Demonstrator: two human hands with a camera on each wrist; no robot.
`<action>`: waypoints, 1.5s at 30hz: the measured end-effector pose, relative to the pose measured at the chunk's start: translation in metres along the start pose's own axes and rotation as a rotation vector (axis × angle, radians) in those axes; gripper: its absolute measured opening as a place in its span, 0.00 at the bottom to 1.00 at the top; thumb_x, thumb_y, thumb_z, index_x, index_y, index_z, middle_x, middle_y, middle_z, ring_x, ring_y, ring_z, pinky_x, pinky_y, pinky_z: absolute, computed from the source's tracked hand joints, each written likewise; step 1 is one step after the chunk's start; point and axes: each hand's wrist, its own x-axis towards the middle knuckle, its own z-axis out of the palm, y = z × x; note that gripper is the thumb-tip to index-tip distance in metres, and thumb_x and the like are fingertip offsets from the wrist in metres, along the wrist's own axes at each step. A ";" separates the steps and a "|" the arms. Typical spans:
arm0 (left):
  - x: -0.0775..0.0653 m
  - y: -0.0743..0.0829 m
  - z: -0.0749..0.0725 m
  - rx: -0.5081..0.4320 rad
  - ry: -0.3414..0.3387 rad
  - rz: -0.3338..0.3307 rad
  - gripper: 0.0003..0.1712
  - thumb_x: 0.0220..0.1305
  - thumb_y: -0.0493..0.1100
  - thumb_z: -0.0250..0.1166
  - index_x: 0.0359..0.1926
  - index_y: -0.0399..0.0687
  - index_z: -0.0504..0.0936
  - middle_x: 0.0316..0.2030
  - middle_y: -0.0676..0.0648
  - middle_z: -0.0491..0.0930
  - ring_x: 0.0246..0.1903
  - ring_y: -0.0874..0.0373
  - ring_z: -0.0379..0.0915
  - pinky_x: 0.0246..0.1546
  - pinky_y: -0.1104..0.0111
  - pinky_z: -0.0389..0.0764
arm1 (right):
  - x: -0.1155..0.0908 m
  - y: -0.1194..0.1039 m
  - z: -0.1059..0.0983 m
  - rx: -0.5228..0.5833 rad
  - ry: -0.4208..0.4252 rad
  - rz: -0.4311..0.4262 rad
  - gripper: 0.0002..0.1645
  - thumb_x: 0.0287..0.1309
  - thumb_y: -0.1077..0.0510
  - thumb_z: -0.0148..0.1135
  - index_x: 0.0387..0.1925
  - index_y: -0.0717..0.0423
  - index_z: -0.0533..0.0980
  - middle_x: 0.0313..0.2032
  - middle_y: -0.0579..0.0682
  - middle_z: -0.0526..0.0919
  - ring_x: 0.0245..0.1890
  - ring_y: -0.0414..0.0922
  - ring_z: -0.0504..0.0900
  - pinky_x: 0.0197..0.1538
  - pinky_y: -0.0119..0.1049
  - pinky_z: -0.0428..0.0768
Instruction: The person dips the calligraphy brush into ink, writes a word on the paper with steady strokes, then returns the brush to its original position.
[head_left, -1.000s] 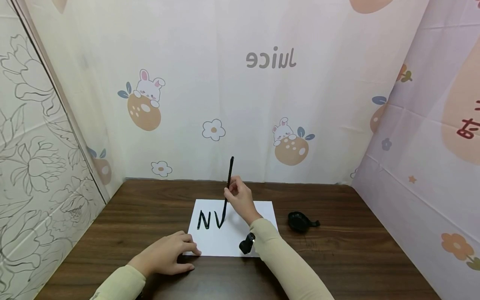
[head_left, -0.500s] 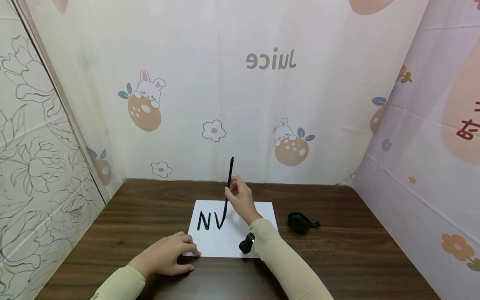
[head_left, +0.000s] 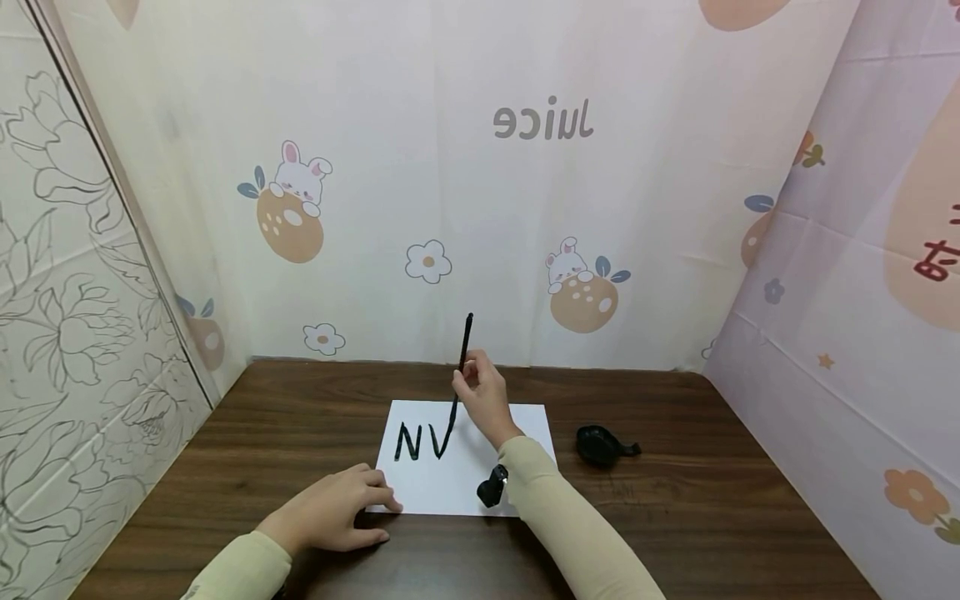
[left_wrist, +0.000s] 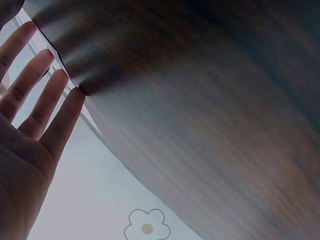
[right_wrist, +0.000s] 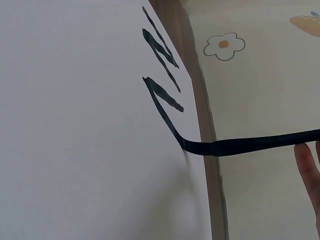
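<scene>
My right hand (head_left: 485,396) pinches a slim black writing brush (head_left: 464,343) partway up its handle. In the right wrist view the bent tip of the brush (right_wrist: 197,148) meets the top of the right stroke of a painted black V (right_wrist: 164,116). Left of the V on the white paper (head_left: 427,492) stands a painted N (head_left: 408,442). My left hand (head_left: 341,504) rests at the lower left corner of the paper, its fingertips on the sheet and its thumb on the table. The left wrist view shows its fingers (left_wrist: 62,120) spread and fairly straight.
Right of the paper sits a small black dish (head_left: 597,445) with a short handle. A black wrist camera (head_left: 492,487) on the right wrist overlaps the paper. Behind the brown wooden table (head_left: 675,517) hangs a printed curtain (head_left: 480,192), with more cloth at both sides.
My right hand has drawn the brush slightly up and to the right, lengthening the right stroke of the V. The left hand stays in place.
</scene>
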 end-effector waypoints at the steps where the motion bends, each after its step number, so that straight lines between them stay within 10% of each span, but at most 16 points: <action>1: 0.000 0.000 0.000 0.000 0.000 0.000 0.13 0.59 0.53 0.72 0.45 0.63 0.86 0.41 0.62 0.75 0.39 0.67 0.69 0.38 0.70 0.77 | 0.000 0.000 0.000 -0.001 0.007 -0.005 0.11 0.66 0.64 0.60 0.47 0.52 0.71 0.35 0.46 0.75 0.37 0.42 0.77 0.36 0.33 0.80; 45: -0.001 -0.002 0.002 0.002 0.013 0.015 0.13 0.59 0.53 0.72 0.45 0.63 0.86 0.41 0.62 0.75 0.39 0.67 0.68 0.38 0.70 0.76 | 0.002 -0.002 -0.017 0.028 0.109 -0.026 0.11 0.65 0.65 0.60 0.46 0.54 0.71 0.34 0.48 0.76 0.33 0.43 0.78 0.36 0.34 0.80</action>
